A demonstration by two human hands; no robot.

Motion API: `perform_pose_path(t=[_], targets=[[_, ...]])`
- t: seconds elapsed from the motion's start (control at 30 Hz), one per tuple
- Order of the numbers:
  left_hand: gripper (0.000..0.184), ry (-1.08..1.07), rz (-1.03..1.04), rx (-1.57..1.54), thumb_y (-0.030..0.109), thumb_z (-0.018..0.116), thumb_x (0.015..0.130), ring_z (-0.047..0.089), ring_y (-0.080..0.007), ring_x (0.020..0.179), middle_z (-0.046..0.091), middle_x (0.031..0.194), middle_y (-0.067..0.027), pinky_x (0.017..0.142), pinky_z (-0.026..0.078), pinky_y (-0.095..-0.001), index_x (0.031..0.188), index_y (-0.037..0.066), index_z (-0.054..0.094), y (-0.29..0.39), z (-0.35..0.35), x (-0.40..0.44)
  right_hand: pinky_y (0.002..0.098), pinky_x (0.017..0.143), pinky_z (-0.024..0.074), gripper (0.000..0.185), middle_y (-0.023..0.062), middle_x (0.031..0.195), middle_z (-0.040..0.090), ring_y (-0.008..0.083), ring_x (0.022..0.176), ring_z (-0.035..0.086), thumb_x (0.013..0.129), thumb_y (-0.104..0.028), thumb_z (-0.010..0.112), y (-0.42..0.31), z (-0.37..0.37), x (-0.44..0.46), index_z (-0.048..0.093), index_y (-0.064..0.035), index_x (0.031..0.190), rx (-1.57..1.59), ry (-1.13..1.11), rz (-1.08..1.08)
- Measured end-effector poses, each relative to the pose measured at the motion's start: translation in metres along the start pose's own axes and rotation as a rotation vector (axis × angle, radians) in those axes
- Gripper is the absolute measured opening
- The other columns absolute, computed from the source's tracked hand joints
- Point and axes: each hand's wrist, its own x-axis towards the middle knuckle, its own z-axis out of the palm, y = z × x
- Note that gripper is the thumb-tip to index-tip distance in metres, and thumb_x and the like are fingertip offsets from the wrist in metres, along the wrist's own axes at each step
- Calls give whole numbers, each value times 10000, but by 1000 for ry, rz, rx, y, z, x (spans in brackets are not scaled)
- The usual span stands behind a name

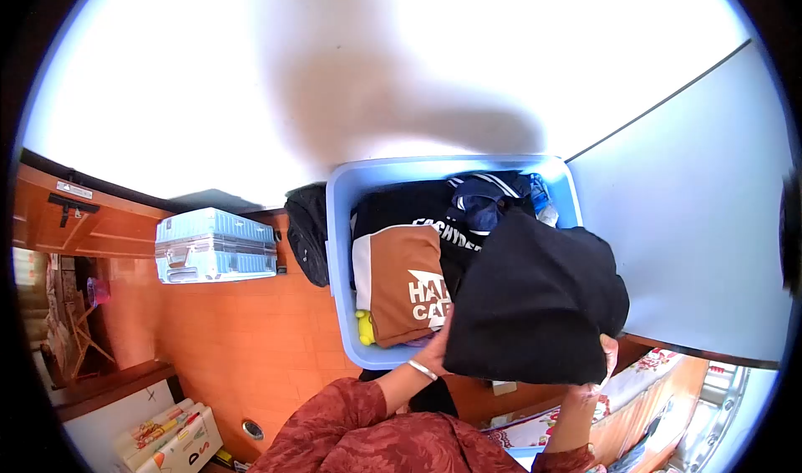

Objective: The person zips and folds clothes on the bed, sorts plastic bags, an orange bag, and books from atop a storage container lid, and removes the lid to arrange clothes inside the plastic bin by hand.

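Observation:
A folded black garment (535,298) is held between my two hands, over the right side of a blue plastic storage bin (341,247). My left hand (436,352) grips its lower left edge, and my right hand (608,360) its lower right corner; cloth hides part of the fingers of both. Inside the bin lie a folded brown garment (397,264) with white lettering, a black garment (397,202) with white print, and a dark blue garment (480,206) with white stripes. Something yellow (365,328) shows at the bin's lower left corner.
A black bag (309,235) leans at the bin's left side. Farther left, a light blue suitcase (215,247) is on the orange tiled floor (259,331). A white wall (209,72) rises behind, and a grey-blue panel (693,222) borders the right. Flowered cloth (560,419) lies lower right.

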Motion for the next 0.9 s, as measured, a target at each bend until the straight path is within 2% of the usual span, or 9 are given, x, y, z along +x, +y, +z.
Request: perform_pose_path(t=[0.03, 0.1, 0.17, 0.2, 0.27, 0.43, 0.53, 0.77, 0.9], targets=[[643, 309, 233, 242, 544, 507, 825, 485, -232, 1152, 487, 1286, -75, 1008, 351, -412, 1301, 118, 439, 1, 39, -11, 333, 830, 507, 258, 150, 891, 653, 244, 842, 635, 803, -198, 526, -2, 10, -2, 634, 30, 861, 4, 7, -1], [547, 336, 330, 515, 473, 511, 860, 513, -228, 1118, 515, 1254, -70, 980, 387, -410, 1264, 105, 476, 32, 48, -34, 326, 810, 508, 269, 152, 921, 642, 231, 836, 627, 822, -195, 496, -1, 15, 19, 619, 38, 879, -75, -90, 21], [420, 226, 303, 345, 361, 491, 901, 537, -223, 1086, 551, 1204, -65, 955, 417, -396, 1222, 91, 507, 59, 99, -56, 334, 824, 494, 272, 141, 949, 628, 219, 868, 611, 837, -200, 493, 3, 49, 46, 597, 32, 934, -112, -187, 151], [384, 234, 379, 361, 316, 483, 907, 555, -224, 1058, 566, 1175, -80, 931, 440, -386, 1202, 70, 517, 80, 105, -60, 332, 821, 495, 246, 132, 952, 625, 220, 886, 605, 839, -184, 507, 14, 70, 47, 591, 17, 954, -268, -279, -159], [344, 205, 441, 491, 248, 470, 915, 589, -232, 999, 588, 1125, -118, 889, 477, -370, 1168, 22, 526, 138, 108, -62, 327, 821, 493, 206, 115, 975, 620, 219, 919, 601, 853, -151, 500, 20, 100, 64, 586, -21, 989, -1, -474, 86], [344, -96, 363, 642, 221, 449, 925, 612, -263, 941, 590, 1088, -186, 852, 503, -368, 1133, -43, 523, 172, 184, -104, 309, 694, 522, 193, 106, 837, 661, 197, 709, 640, 737, -151, 620, 19, 157, 73, 636, -25, 882, -36, -234, 376], [380, 98, 542, 701, 246, 439, 933, 571, -251, 1024, 549, 1168, -161, 890, 477, -359, 1198, -24, 477, 162, 186, -128, 314, 744, 518, 236, 114, 858, 658, 200, 760, 640, 719, -140, 627, 30, 155, 65, 627, -12, 916, -23, -354, 351], [416, 715, 643, 631, 262, 425, 935, 529, -215, 1078, 520, 1213, -130, 915, 452, -358, 1268, 13, 418, 115, 59, -152, 343, 767, 517, 563, 143, 1061, 589, 230, 852, 607, 662, -122, 649, 112, 60, 42, 484, 9, 1185, -197, -147, 480], [495, 891, 521, 750, 262, 427, 917, 492, -236, 1120, 474, 1263, -147, 938, 413, -351, 1323, -3, 328, 143, -93, -159, 366, 794, 491, 654, 160, 1051, 595, 276, 908, 600, 631, -177, 676, 243, -69, 46, 436, 3, 1213, -1113, 45, 638]])
